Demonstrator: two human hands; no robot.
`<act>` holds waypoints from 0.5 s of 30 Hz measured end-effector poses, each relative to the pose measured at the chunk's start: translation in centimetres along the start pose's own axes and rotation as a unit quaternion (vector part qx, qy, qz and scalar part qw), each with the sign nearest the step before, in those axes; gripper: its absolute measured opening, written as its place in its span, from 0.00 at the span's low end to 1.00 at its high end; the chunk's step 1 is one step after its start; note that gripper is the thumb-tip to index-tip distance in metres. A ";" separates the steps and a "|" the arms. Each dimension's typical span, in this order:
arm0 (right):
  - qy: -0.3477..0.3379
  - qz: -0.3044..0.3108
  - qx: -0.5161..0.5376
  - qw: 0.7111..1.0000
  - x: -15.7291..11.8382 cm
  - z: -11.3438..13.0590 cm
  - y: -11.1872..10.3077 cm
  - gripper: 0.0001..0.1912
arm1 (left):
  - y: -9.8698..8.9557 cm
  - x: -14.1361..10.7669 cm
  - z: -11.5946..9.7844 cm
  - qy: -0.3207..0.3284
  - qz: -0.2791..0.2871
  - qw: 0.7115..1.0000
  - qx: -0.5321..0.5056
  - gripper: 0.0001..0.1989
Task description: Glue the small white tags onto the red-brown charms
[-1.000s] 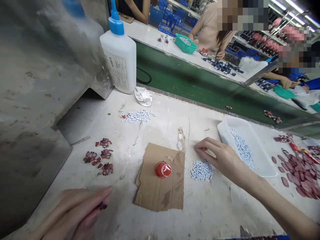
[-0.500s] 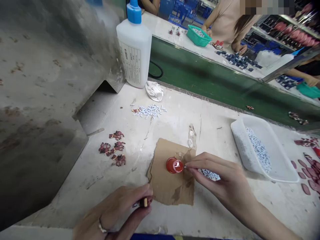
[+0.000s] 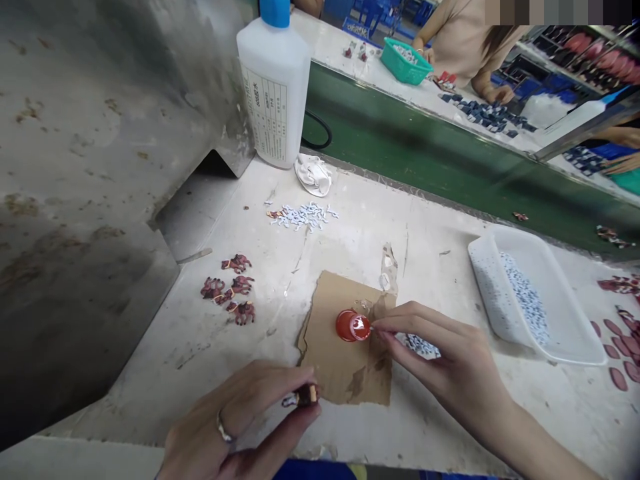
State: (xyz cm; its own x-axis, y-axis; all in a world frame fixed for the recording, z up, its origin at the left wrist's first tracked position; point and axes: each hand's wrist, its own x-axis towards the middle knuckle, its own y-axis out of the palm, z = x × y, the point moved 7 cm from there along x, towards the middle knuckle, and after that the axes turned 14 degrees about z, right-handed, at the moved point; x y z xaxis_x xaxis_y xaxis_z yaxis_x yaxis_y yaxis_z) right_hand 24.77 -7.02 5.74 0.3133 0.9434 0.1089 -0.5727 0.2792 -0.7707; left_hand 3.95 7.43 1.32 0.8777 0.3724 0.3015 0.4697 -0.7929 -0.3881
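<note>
Between the thumb and fingers of my left hand point(image 3: 245, 420) is a small brown figurine point(image 3: 304, 395), held just left of the cardboard's lower edge. My right hand point(image 3: 440, 353) pinches a tiny pale piece at the right side of a red cup point(image 3: 359, 327), which stands on the torn cardboard point(image 3: 340, 373). Part of a pile of small white-blue pieces point(image 3: 423, 345) shows under my right hand. Several brown horse-like figurines point(image 3: 243, 311) lie on the table at the left. Farther back, small pale blue pieces point(image 3: 305, 216) are spread out.
A large white bottle with a blue cap point(image 3: 277, 93) stands behind, beside a crumpled white item point(image 3: 313, 175). Metal housing point(image 3: 100, 200) fills the left. A white tub point(image 3: 565, 320) and reddish ovals point(image 3: 619, 379) are at the right. Another person's hand point(image 3: 499, 93) is across the divider.
My left hand and its figurine have shifted slightly right, and more of the figurine shows. My right hand still pinches beside the red cup. The view has moved a little.
</note>
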 end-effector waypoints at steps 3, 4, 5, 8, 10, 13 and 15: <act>0.026 -0.008 0.028 0.999 0.0 -0.4 0.0 0.11 | 1.2 -0.4 -0.1 -0.018 -0.040 0.999 -0.025 0.15; 0.041 -0.015 0.043 0.998 0.0 -0.6 -0.1 0.11 | 1.6 -0.5 -0.1 -0.020 -0.045 0.998 -0.030 0.15; 0.063 -0.024 0.061 0.996 -0.1 -0.9 -0.2 0.10 | 2.0 -0.6 -0.2 -0.021 -0.048 0.998 -0.033 0.16; 0.125 -0.061 0.130 0.982 -0.3 -1.3 -0.5 0.07 | 2.5 0.0 -0.5 -0.023 -0.048 0.998 -0.036 0.15; 0.139 -0.075 0.168 0.973 -0.5 -0.9 -0.5 0.09 | 2.2 0.8 -0.6 -0.015 -0.040 0.998 -0.037 0.11; 0.116 -0.077 0.194 0.971 -0.6 0.6 -0.3 0.13 | 1.9 2.4 -1.1 0.018 0.015 0.999 -0.044 0.05; 0.090 -0.067 0.206 0.972 -0.6 1.8 0.1 0.15 | 2.0 3.0 -1.3 0.031 0.052 0.997 -0.048 0.05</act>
State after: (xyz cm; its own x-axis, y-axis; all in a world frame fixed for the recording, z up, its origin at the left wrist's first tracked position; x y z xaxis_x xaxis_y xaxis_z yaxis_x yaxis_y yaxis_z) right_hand 23.19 -7.24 6.77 0.5123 0.8573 0.0502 -0.7611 0.4803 -0.4360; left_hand 7.39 6.38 2.61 0.9121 0.2583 0.3183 0.3632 -0.8694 -0.3352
